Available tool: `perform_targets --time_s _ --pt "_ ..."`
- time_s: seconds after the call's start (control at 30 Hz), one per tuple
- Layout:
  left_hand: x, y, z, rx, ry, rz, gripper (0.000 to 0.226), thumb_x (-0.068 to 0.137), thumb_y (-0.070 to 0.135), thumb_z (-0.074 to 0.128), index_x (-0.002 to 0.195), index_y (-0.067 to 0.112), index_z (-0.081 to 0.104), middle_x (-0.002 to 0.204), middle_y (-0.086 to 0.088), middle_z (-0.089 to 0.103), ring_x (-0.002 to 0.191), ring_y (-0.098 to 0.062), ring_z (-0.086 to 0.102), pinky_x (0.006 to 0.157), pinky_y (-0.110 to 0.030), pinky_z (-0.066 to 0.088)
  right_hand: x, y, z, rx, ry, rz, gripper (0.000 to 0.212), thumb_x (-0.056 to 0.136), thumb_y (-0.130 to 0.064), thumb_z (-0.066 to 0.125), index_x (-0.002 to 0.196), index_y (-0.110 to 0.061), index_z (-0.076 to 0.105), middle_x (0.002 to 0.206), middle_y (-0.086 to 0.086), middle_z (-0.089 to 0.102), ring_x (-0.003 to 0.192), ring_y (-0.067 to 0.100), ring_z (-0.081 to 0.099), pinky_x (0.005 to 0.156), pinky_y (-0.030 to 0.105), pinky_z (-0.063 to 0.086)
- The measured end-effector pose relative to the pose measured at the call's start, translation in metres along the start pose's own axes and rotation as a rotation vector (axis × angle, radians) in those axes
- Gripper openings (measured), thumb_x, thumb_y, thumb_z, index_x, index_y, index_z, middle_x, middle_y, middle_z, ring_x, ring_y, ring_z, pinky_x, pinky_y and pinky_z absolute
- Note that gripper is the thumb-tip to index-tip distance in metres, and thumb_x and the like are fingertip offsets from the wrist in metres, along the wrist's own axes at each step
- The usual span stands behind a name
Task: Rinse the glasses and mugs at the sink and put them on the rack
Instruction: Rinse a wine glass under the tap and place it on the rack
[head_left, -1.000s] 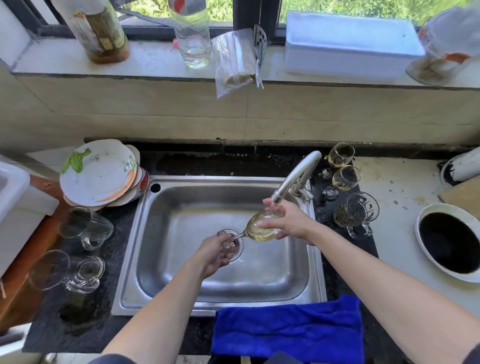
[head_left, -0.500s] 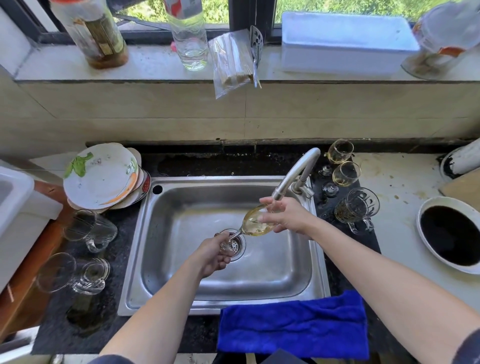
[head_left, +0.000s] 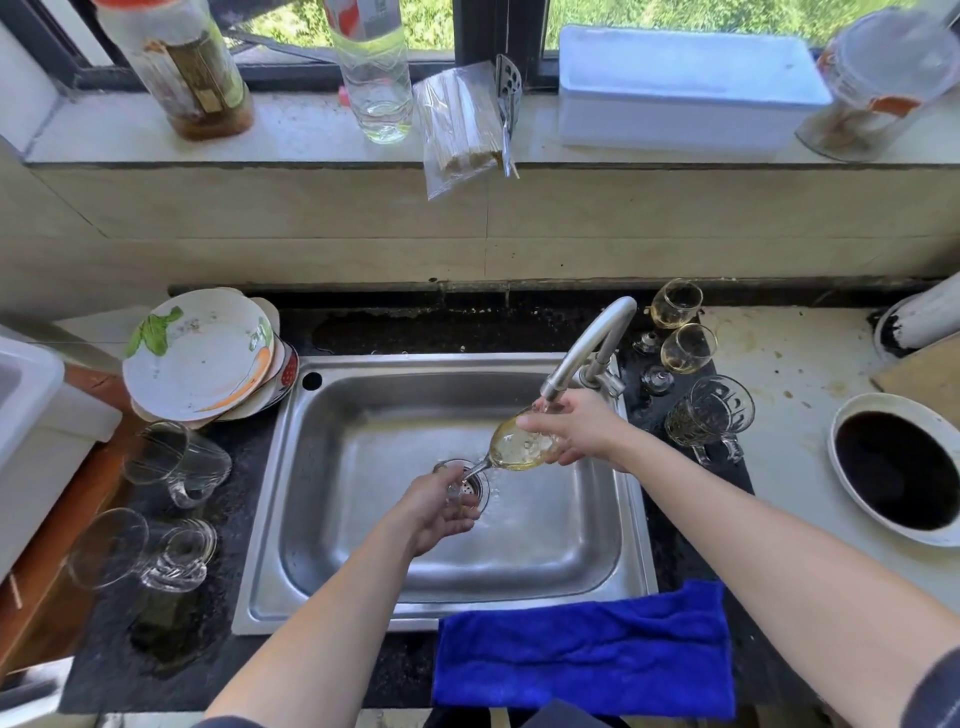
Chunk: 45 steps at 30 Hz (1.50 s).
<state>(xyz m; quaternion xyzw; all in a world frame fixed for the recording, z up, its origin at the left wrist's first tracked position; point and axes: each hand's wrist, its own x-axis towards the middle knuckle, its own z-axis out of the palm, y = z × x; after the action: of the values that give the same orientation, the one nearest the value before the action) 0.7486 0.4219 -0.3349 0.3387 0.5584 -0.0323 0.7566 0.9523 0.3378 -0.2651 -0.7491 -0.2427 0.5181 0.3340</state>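
A stemmed wine glass (head_left: 511, 448) lies tilted over the steel sink (head_left: 363, 410), its bowl under the tap spout (head_left: 587, 348). My right hand (head_left: 576, 423) grips the bowl at its rim. My left hand (head_left: 434, 512) holds the foot of the glass above the drain. Two small amber-tinted glasses (head_left: 688, 348) and a patterned glass mug (head_left: 709, 413) stand on the dark counter right of the tap. On the left counter, a clear mug (head_left: 176, 462) and an overturned stemmed glass (head_left: 140, 551) lie on their sides.
A stack of plates (head_left: 200, 353) sits left of the sink. A blue cloth (head_left: 582, 649) hangs over the front edge. A white bowl with dark contents (head_left: 893, 467) is at right. Bottles and a white box (head_left: 685, 83) line the window ledge.
Both hands have stayed on the wine glass, and the bowl has shifted slightly up toward the tap spout. The camera view has moved a little.
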Motion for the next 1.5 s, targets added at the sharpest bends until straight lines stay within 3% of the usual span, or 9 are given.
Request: perform_targets --time_s 0.13,0.37,0.47,0.6,0.73,0.97,1.1,1.3,1.5 --pt "0.001 0.006 0.000 -0.016 0.029 0.038 0.015 0.098 0.025 0.050 0.084 0.018 0.048 0.071 -0.014 0.055 0.046 -0.018 0.045 0.041 -0.019 0.034 0.002 0.003 0.001 -0.038 0.046 0.020 0.048 0.075 -0.053 0.075 0.103 -0.017 0.061 0.108 0.001 0.065 0.081 0.025 0.073 0.062 0.034 0.057" --pt "-0.007 0.010 0.000 0.113 0.028 -0.132 0.030 0.093 0.039 0.049 0.086 0.009 0.052 0.060 -0.009 0.049 0.035 -0.015 0.042 0.034 -0.014 0.027 0.010 0.012 0.003 0.108 0.039 -0.004 0.044 0.078 -0.039 0.078 0.114 -0.019 0.062 0.112 -0.001 0.064 0.100 0.015 0.063 0.068 0.033 0.060" --pt "-0.007 0.021 0.008 0.213 0.270 0.061 0.028 0.089 0.036 0.048 0.084 0.008 0.050 0.063 -0.012 0.052 0.042 -0.020 0.046 0.039 -0.018 0.030 0.016 0.021 0.008 0.091 0.149 0.025 0.048 0.078 -0.042 0.077 0.113 -0.015 0.061 0.107 0.001 0.064 0.086 0.018 0.064 0.057 0.029 0.056" --pt "-0.020 0.045 0.009 0.699 0.561 0.381 0.037 0.089 0.042 0.044 0.102 0.007 0.046 0.100 -0.018 0.060 0.097 -0.037 0.057 0.081 -0.041 0.045 0.018 0.025 0.011 0.167 0.138 0.059 0.018 0.086 -0.029 0.072 0.097 -0.015 0.066 0.098 0.009 0.068 0.072 0.020 0.065 0.053 0.028 0.052" --pt "-0.034 0.059 0.013 0.862 0.616 0.557 0.031 0.095 0.042 0.040 0.099 0.011 0.041 0.095 -0.012 0.059 0.093 -0.035 0.054 0.077 -0.040 0.040 0.014 0.020 0.011 0.300 0.067 0.172 0.023 0.087 -0.026 0.071 0.102 -0.008 0.069 0.099 0.011 0.070 0.066 0.018 0.065 0.044 0.023 0.047" --pt "-0.005 0.046 0.012 0.289 0.235 0.224 0.004 0.098 0.015 0.045 0.098 0.012 0.048 0.086 -0.012 0.055 0.047 -0.021 0.057 0.036 -0.021 0.043 -0.005 0.005 -0.001 0.123 0.166 -0.064 0.015 0.085 -0.017 0.073 0.076 -0.007 0.067 0.069 0.003 0.067 0.064 0.012 0.058 0.061 0.029 0.048" --pt "0.016 0.044 0.024 0.056 0.131 0.037 0.011 0.099 0.005 0.038 0.098 0.005 0.048 0.089 -0.016 0.052 0.058 -0.028 0.058 0.043 -0.032 0.053 -0.022 -0.004 -0.003 -0.255 0.193 -0.224 0.016 0.082 -0.029 0.075 0.078 -0.016 0.068 0.075 -0.003 0.067 0.075 0.011 0.062 0.080 0.037 0.053" --pt "0.038 0.056 0.040 -0.145 0.199 0.187 0.028 0.097 -0.005 0.036 0.090 0.016 0.054 0.082 -0.006 0.059 0.063 -0.019 0.053 0.066 -0.036 0.046 -0.028 0.017 -0.009 -0.590 0.233 -0.282 0.018 0.090 -0.040 0.063 0.102 -0.029 0.071 0.109 -0.002 0.056 0.114 0.011 0.043 0.087 0.026 0.035" --pt "0.043 0.060 0.039 -0.193 0.215 0.204 0.027 0.096 -0.008 0.036 0.101 0.009 0.057 0.087 -0.014 0.064 0.068 -0.025 0.060 0.069 -0.040 0.050 -0.029 0.018 -0.001 -0.786 0.395 -0.621 0.017 0.086 -0.031 0.065 0.099 -0.025 0.074 0.091 -0.011 0.068 0.094 0.017 0.052 0.083 0.039 0.043"
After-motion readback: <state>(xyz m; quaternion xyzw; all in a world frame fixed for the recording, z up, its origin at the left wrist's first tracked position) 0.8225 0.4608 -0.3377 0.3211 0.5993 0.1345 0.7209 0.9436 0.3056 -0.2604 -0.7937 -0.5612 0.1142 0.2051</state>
